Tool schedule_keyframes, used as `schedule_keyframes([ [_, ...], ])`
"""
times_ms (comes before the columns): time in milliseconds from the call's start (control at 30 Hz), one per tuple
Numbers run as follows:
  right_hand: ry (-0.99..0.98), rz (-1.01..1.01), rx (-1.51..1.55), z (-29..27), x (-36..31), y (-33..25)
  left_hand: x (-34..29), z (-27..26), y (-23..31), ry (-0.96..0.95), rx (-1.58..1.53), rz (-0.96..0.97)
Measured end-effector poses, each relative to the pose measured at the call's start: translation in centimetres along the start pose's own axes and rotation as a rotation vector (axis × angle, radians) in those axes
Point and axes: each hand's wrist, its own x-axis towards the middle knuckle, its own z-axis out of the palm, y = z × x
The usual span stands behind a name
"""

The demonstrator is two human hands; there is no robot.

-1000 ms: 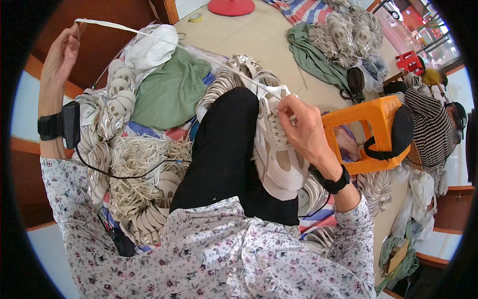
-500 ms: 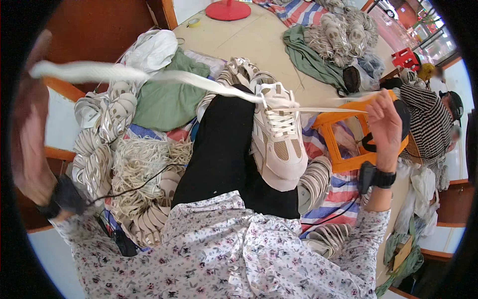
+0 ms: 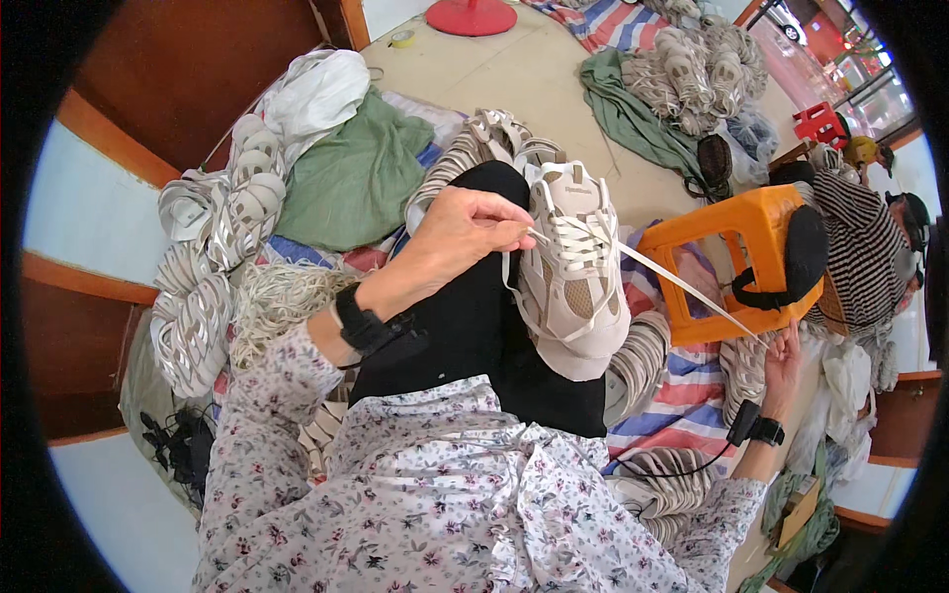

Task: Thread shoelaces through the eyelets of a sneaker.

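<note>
A cream and beige sneaker rests on my black-trousered thigh, its toe toward me. White lace crosses its upper in several rows. Beside the shoe's collar, my left hand is closed in a pinch on a lace end. A loop of lace hangs down the shoe's left side. Off to the right and lower, my right hand is shut on the other lace end, which runs straight and taut from the shoe. Both wrists carry black straps with a device.
An orange plastic stool with a black pad stands to the right. Strung shoe parts, a bundle of loose laces and green cloth lie at left. A person in a striped top sits at far right.
My left hand has come from the far left to the shoe's side. My right hand has moved down and outward with its lace. The view has shifted slightly.
</note>
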Motion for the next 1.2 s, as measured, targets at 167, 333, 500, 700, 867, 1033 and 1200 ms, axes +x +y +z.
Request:
schedule_keyframes([
  [167,0.175,0.048,-0.271,5.6,-0.6,3.9,1.7,-0.3,-2.4,0.083,0.053,0.022],
  [333,-0.246,0.098,-0.512,17.9,-0.1,10.0,2.0,0.1,-2.8,0.195,0.015,-0.026],
  [500,-0.397,0.056,-0.613,26.9,-1.0,13.6,2.5,1.1,-2.3,0.272,-0.039,-0.012],
  [700,-0.363,0.133,-0.445,29.6,-1.1,14.4,3.4,1.9,-2.6,0.323,0.001,0.009],
  [867,-0.351,0.130,-0.438,29.4,-1.0,14.7,3.7,2.1,-2.9,0.350,0.094,0.003],
  [1033,-0.341,0.141,-0.463,28.8,-0.9,14.8,3.8,2.4,-2.8,0.400,0.068,-0.003],
  [1200,-0.328,0.100,-0.517,29.0,-1.0,14.9,3.8,2.3,-2.7,0.387,0.078,0.009],
])
